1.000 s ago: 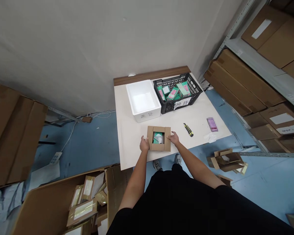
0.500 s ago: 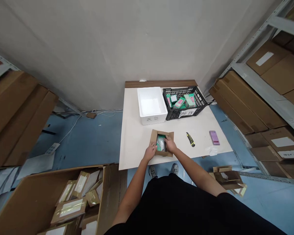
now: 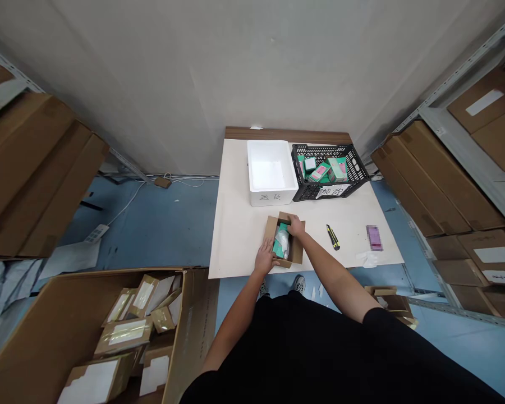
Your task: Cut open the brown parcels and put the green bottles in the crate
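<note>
A small open cardboard box [image 3: 297, 252] sits at the table's front edge with its flaps folded out. Inside it lies a green package [image 3: 279, 248] beside crumpled clear plastic [image 3: 283, 237]. My left hand [image 3: 266, 258] grips the box at its near left side, fingers over the left flap and thumb toward the front. At the far right corner, my right hand [image 3: 295, 225] is closed on the box's edge, its fingertips partly hidden. To the right of the box, a yellow and black utility knife [image 3: 333, 238] lies on the table.
Behind the box stand a white bin [image 3: 273, 197] and a black crate [image 3: 359, 182] of green and pink boxes. A purple pixelated item [image 3: 374, 238] lies at the table's right. A large carton [image 3: 196, 325] of parcels stands lower left; loaded shelves [image 3: 425, 106] flank the right.
My right hand has moved from the box's contents to its far right edge. My left hand has shifted slightly along the left side. The box is turned a little, and the whole view has shifted.
</note>
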